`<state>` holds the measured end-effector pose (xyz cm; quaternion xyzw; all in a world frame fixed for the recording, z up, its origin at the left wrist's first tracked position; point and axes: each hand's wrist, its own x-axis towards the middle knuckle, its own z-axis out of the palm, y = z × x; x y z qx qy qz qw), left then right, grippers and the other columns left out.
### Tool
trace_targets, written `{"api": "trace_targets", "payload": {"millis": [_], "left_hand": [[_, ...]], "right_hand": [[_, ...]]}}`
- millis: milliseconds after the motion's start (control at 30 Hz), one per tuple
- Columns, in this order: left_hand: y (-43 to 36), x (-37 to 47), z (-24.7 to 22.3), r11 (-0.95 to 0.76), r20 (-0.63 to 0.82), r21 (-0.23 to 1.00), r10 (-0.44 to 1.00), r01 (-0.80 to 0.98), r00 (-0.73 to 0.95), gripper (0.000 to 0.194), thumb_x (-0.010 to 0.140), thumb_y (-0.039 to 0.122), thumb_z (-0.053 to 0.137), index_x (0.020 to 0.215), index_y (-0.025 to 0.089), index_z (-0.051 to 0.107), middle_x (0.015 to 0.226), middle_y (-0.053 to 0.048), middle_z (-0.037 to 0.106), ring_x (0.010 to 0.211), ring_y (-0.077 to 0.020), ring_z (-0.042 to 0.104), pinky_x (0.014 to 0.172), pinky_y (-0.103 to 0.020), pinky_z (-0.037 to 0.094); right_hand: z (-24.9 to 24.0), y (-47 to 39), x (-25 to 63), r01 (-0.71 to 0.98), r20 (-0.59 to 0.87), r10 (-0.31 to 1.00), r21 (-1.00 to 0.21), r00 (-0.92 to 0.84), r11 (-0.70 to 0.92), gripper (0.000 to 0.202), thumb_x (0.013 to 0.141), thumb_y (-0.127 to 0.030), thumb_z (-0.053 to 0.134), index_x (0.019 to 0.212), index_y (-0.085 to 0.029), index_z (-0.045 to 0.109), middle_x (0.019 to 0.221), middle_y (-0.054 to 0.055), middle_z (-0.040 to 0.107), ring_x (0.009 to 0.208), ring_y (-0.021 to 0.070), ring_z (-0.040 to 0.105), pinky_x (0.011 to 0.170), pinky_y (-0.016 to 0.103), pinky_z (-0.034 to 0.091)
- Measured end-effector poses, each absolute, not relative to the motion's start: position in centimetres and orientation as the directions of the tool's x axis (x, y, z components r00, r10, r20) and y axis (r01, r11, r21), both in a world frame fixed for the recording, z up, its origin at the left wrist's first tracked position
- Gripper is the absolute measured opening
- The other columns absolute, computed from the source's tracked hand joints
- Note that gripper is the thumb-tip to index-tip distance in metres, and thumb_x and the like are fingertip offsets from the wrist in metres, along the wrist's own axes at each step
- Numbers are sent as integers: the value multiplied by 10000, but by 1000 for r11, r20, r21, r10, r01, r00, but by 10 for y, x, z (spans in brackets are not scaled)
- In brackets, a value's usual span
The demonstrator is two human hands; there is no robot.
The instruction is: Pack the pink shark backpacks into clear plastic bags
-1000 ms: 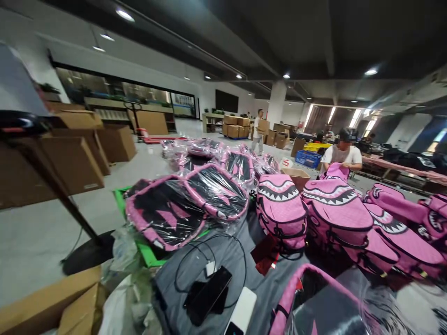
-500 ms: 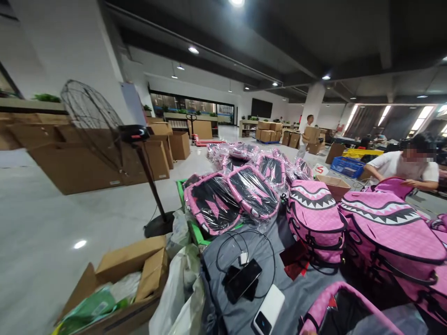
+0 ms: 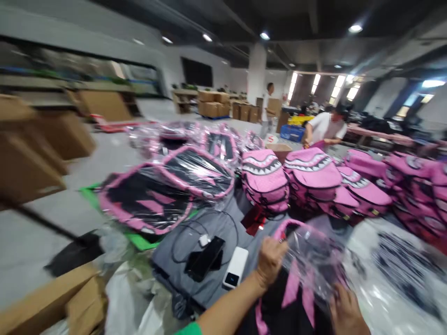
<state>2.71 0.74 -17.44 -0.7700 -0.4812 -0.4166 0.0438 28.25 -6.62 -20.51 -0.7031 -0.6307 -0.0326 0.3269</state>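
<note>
A pink and black backpack lies in front of me at the bottom of the head view, its back panel up. A clear plastic bag covers its upper part. My left hand is closed on the bag's left edge, by the pink top of the backpack. On the opposite side, my right hand has its fingers curled on the bag's right edge; part of this hand is cut off by the frame. A white power bank and a black phone lie left of my left hand.
Bagged backpacks are piled at left on a green frame. Pink backpacks with shark teeth stand in a row behind. White printed plastic lies at right. A co-worker bends over farther back. Cardboard box at lower left.
My view has swung to the right. Both hands have come into view on the plastic bag, and more of the front backpack shows.
</note>
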Motion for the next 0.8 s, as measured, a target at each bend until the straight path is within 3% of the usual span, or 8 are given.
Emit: {"api": "trace_targets", "payload": {"millis": [133,233,300,433,567,633,700,800], "left_hand": [[-3,16,-193,-647,704,401,671,649,233,315,988,139,408,1155,151,674,755,-56,650,745,-209,631,808,-418,504],[-27,11,-224,-669,647,395,689,630,327,267,998,187,443,1131,179,674,795,-39,676,762,-192,651,847,-387,507],[-43,6,-248,-665,569,400,720,631,398,258,986,180,442,1075,205,683,812,-26,696,759,-190,667,829,-366,520],[-58,-12,-282,-564,450,542,821,623,352,273,934,188,435,1033,225,687,877,-43,733,803,-232,689,790,-387,544],[-49,-29,-284,-155,164,815,986,559,34,351,857,490,526,1013,214,679,831,-51,723,784,-275,688,759,-412,558],[-36,-29,-275,108,-104,901,994,420,-32,444,735,628,610,890,216,673,734,-25,698,718,-267,686,693,-381,560],[-15,-17,-259,315,-335,918,941,243,47,475,664,671,670,742,203,646,640,-19,671,626,-242,668,591,-341,542],[29,16,-220,395,-404,914,906,91,125,450,810,577,678,684,148,630,622,-48,655,555,-192,629,532,-325,534]], "right_hand": [[-170,-94,314,754,362,733,-582,576,-305,466,824,-569,459,910,-189,715,934,130,692,823,272,651,677,362,478],[-165,-117,323,508,208,669,-811,714,-290,498,721,-624,551,860,-166,687,876,132,707,793,262,658,715,360,518],[-169,-138,323,423,137,695,-868,706,-259,479,705,-620,603,855,-172,684,812,98,712,760,248,653,699,339,528],[-184,-195,335,508,201,590,-755,782,-414,385,768,-543,576,876,-199,711,776,66,686,676,224,622,623,311,499],[-196,-242,373,515,328,398,-556,857,-652,395,816,-497,466,948,-221,716,913,118,670,679,244,625,553,332,447],[-198,-244,387,506,241,461,-592,854,-628,312,768,-480,497,847,-239,679,797,84,669,613,231,620,526,322,437],[-190,-224,393,445,107,562,-737,820,-509,216,728,-457,549,719,-247,597,584,16,606,483,197,571,473,295,419],[-155,-153,401,328,122,789,-939,602,-105,307,687,-490,678,598,-239,525,463,-8,534,404,171,521,408,282,415]]}}
